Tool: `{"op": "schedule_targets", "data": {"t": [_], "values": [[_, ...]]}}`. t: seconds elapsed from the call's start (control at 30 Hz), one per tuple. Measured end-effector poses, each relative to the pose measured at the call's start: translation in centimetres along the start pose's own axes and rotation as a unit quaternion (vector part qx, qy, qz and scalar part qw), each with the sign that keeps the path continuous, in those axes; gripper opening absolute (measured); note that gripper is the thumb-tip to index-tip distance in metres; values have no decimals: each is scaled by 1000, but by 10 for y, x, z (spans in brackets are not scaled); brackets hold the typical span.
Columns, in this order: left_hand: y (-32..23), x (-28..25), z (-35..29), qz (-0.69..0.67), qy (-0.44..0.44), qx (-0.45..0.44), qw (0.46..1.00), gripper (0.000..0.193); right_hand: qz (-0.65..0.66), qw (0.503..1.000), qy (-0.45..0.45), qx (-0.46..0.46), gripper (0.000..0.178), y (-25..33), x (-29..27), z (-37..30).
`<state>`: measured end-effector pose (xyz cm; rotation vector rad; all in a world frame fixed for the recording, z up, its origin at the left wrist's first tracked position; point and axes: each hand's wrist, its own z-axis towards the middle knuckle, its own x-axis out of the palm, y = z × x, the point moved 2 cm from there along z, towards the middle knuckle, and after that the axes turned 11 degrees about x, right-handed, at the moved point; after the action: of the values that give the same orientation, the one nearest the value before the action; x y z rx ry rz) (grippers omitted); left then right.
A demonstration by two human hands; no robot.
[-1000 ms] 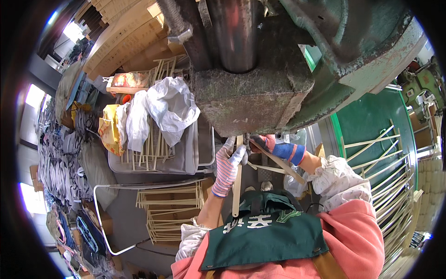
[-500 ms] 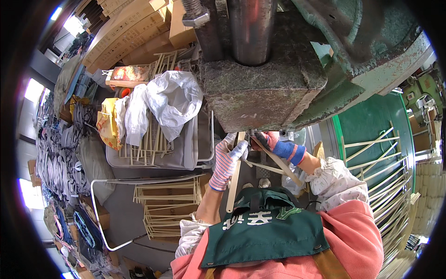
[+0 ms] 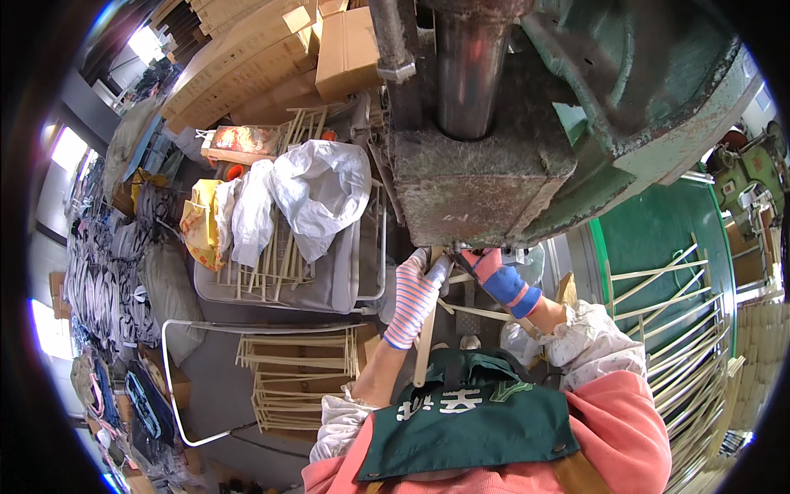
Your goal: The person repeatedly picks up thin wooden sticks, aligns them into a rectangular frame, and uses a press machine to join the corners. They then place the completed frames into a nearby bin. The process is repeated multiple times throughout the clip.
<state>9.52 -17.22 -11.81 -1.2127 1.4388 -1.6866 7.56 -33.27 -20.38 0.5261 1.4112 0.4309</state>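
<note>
— Left hand?
— Striped glove, fingers curled shut around a long pale wooden stick; stick upright, upper end up under the rusty press block, lower end hanging down past the green apron.

— Right hand?
— Pink and blue glove, tucked just under the same block, right beside the left hand. Fingers mostly hidden by the block edge (cannot tell how far open, nor whether anything is gripped). Second thin stick lying crosswise just below the wrist — touching or not, unclear.

— Above?
— Steel ram entering the block from the top; green machine body to the right.

— Surroundings?
— Left: grey tray cart with loose sticks and white bags. Below it: stacked wooden frames inside a white tube rail. Right: more sticks spread on a green round surface. Top: cardboard boxes.
</note>
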Motion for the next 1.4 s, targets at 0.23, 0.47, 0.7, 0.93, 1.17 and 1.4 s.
{"op": "schedule_targets", "data": {"t": [0.23,0.47,0.7,0.93,1.17,1.4], "values": [[15,2,7,34,-54,46,997,10,-269,955,-106,-72,37,5,9,-10],[20,4,-10,-10,-52,15,998,18,118,989,78,54,34,-139,39,24],[33,1,-31,59,-21,41,997,31,385,876,289,26,56,-66,-29,-58],[12,-1,-28,100,-7,-2,995,40,157,986,40,-28,65,39,-90,-81],[-19,7,-70,126,48,74,988,41,66,993,91,-18,70,50,-126,-109],[-65,-21,-143,609,281,44,740,57,-29,973,201,-112,23,52,-165,-144]]}}
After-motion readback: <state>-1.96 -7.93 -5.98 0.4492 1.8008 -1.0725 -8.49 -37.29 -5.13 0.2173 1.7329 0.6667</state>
